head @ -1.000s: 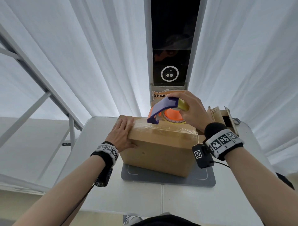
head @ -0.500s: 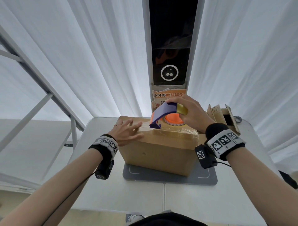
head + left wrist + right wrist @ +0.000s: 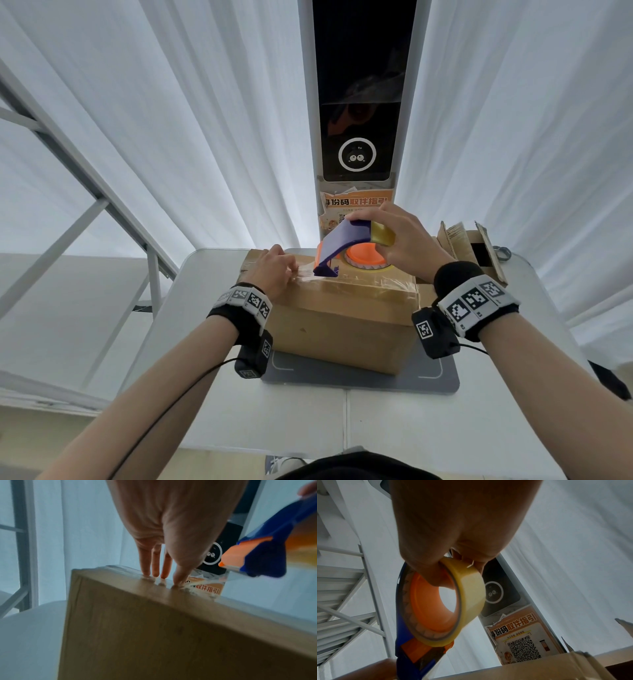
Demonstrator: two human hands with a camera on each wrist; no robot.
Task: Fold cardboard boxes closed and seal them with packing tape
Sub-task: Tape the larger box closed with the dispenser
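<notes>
A closed brown cardboard box (image 3: 342,318) stands on a grey mat (image 3: 359,380), with clear tape along its top. My right hand (image 3: 394,236) grips a blue and orange tape dispenser (image 3: 342,246) holding a yellow tape roll (image 3: 471,588), tilted just above the box top. A strip of tape runs from the dispenser's mouth (image 3: 265,555) down to the box (image 3: 171,635). My left hand (image 3: 277,270) presses that tape onto the box top beside the dispenser. In the left wrist view its fingers (image 3: 154,563) are straight, their tips on the tape at the near top edge.
A second, open cardboard box (image 3: 472,253) stands at the back right of the white table (image 3: 308,428). Behind the boxes rises a kiosk column with a dark screen (image 3: 356,137) and an orange poster (image 3: 356,202). White curtains hang all around; a metal frame (image 3: 102,205) stands left.
My left hand has slid from the box's left top corner rightwards to the tape by the dispenser's mouth. The dispenser has stayed over the back of the box top.
</notes>
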